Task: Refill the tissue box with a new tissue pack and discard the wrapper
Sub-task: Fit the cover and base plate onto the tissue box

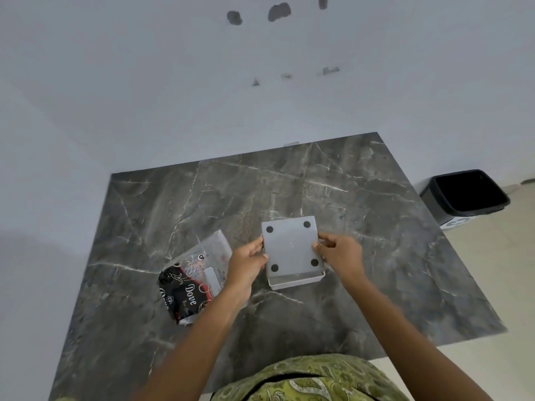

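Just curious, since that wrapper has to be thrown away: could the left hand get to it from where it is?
Probably yes. The wrapper lies just beside the left hand, nothing between, but that hand now grips the tissue box.

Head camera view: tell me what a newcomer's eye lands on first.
First, the grey tissue box at the centre of the marble table, bottom panel with four dark pads facing up, gripped by the left hand and right hand. Next, the Dove wrapper lying left, and the black bin on the floor far right.

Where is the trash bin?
The black trash bin stands on the floor at far right in the head view, just past the marble table's right edge.
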